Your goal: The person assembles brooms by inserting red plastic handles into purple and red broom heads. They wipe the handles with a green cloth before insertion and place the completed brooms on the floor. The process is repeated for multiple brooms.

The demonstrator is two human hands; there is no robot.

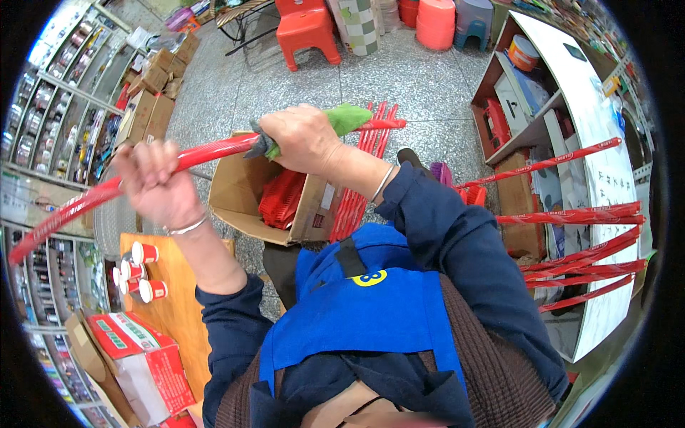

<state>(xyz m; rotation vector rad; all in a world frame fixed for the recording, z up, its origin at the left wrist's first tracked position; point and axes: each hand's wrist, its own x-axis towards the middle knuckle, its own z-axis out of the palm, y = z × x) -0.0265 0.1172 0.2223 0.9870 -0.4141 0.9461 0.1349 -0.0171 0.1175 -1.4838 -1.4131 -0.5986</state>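
Observation:
A long red pole in shiny plastic wrap (217,150) runs slantwise across the front of me, its lower end at the far left. My right hand (303,139) is closed round a green cloth (348,118) that wraps the pole near its upper end. Farther left, my left hand (163,187) has its fingers curled over the same pole, slightly smeared by motion. Below the pole, an open cardboard box (235,192) holds red plastic pieces (280,200). Several more red wrapped poles (354,207) lie beside the box, partly hidden by my right arm.
More red poles (571,214) lean against a white-topped counter (606,178) on the right. At left stands a wooden table (182,285) with several paper cups (153,289) and a red carton (143,357). A red stool (307,36) is on the far floor; shelves (64,78) line the left.

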